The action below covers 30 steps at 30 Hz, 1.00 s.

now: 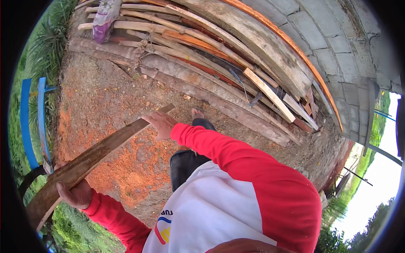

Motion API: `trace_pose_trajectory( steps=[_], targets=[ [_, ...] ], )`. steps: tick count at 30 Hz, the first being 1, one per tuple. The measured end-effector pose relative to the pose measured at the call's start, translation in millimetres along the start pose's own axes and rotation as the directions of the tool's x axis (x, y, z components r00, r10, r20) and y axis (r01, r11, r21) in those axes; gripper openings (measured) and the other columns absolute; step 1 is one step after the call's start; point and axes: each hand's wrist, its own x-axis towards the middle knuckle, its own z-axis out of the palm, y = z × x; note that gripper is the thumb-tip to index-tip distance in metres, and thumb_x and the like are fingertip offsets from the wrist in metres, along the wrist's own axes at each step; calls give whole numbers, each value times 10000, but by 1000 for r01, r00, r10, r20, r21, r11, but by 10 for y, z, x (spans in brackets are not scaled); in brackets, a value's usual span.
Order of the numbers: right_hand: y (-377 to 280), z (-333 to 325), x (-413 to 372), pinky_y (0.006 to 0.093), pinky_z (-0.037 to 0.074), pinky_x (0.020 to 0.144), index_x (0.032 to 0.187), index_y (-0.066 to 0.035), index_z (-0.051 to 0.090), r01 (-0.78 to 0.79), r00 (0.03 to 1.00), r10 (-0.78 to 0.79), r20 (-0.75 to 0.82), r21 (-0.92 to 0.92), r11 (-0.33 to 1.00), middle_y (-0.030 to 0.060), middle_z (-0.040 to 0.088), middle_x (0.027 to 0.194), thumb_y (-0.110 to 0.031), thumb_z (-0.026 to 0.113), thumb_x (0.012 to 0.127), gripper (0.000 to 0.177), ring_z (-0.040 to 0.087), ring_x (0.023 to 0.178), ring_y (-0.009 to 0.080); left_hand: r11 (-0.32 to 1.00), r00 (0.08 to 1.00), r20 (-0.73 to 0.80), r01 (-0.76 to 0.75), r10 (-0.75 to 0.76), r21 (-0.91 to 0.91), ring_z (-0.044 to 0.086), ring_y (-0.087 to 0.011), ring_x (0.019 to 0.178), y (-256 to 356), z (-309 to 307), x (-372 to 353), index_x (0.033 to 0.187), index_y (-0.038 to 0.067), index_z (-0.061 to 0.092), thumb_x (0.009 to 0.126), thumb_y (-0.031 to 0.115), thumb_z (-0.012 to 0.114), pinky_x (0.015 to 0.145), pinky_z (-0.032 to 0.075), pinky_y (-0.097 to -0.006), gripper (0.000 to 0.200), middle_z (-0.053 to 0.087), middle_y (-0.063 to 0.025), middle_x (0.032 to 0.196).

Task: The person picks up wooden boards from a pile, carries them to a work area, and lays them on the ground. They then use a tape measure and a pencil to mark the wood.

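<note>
A long brown wooden board (99,147) runs diagonally from the lower left edge towards the middle of the view. My left hand (76,194) grips it near its wide lower-left end, the thumb lying on the board's face. Closer to the far, narrower end, my right hand (159,124) is closed over the board's edge, with some fingers hidden. Both hands are bare, below red sleeves. Orange wood shavings (135,179) cover the ground under the board.
Stacked planks and poles (211,46) lie along a grey block wall (312,31). A purple-and-white sack (103,25) sits on their left end. Blue bars (27,122) stand at the left, beside green plants. My leg and foot (197,114) show below.
</note>
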Motion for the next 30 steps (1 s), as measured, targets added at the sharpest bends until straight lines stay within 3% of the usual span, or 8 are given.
trace_pose_trajectory(
  steps=[10, 12, 17, 19, 21, 23, 25, 30],
  targets=[
    [2449, -571, -652, 387, 459, 866, 1186, -27, 520, -628, 760, 647, 61, -192, 755, 191, 609, 1081, -312, 729, 586, 696, 578, 1001, 344, 870, 979, -137, -65, 150, 489, 546, -292, 1037, -1378, -325, 678, 1226, -27, 435, 784, 162, 646, 888, 452, -440, 524, 514, -196, 1183],
    [2956, -1040, -404, 388, 455, 885, 1197, -28, 518, -733, 610, 791, 39, -350, 583, 208, 599, 1093, -324, 737, 598, 703, 577, 1000, 360, 693, 920, -274, 4, 279, 721, 564, -303, 991, -1734, -373, 782, 1204, 12, 473, 771, 97, 676, 838, 482, -430, 486, 517, -201, 1165],
    [4222, -1946, 445, 404, 429, 934, 1279, -25, 439, -866, 485, 826, -288, -291, 407, 215, 566, 1152, -322, 728, 658, 746, 531, 1089, 360, -278, 853, 427, -350, 299, 894, 583, -268, 941, -1786, -1226, 1205, 1117, 136, 574, 815, 51, 656, 790, 501, -406, 325, 546, -178, 1119],
    [4463, -2232, 981, 393, 410, 961, 1313, -11, 391, -870, 431, 844, -320, -397, 294, 222, 518, 1219, -303, 719, 690, 762, 488, 1146, 358, 67, 943, 191, -217, 273, 974, 581, -267, 990, -1769, -1865, 1241, 1152, -2, 529, 835, 51, 616, 855, 484, -378, 333, 560, -156, 1153],
    [4839, -2398, 1347, 375, 383, 991, 1348, 10, 324, -806, 537, 785, -308, -463, 369, 223, 441, 1297, -277, 715, 704, 806, 435, 1199, 348, 971, 941, -322, 163, -101, 172, 556, -258, 1039, -1599, -1932, 1356, 1162, 2, 527, 867, 42, 564, 886, 473, -368, 300, 548, -157, 1165],
    [5285, -2412, 1597, 375, 337, 1029, 1368, 20, 274, -769, 616, 682, -394, -491, 410, 210, 381, 1348, -254, 725, 685, 863, 379, 1245, 338, 661, 982, -174, 80, 77, 746, 521, -231, 1093, -1534, -2206, 1322, 1149, 20, 550, 911, 207, 495, 957, 417, -371, 308, 544, -137, 1171],
    [5497, -2430, 1794, 405, 318, 1034, 1368, -7, 273, -753, 641, 616, -457, -529, 391, 185, 360, 1363, -214, 714, 692, 834, 373, 1248, 333, 896, 879, -454, 312, -145, 317, 488, -250, 1147, -1469, -1688, 1489, 1183, -27, 522, 901, 264, 462, 1010, 360, -381, 409, 498, -149, 1254],
    [5821, -2439, 2060, 426, 356, 988, 1322, -24, 324, -755, 601, 656, -457, -593, 280, 198, 432, 1275, -236, 742, 663, 808, 441, 1163, 357, 876, 881, -418, 369, -223, 311, 490, -257, 1152, -1226, -1777, 1385, 1194, -51, 507, 890, 273, 469, 1016, 354, -388, 446, 512, -170, 1237]
  ],
)
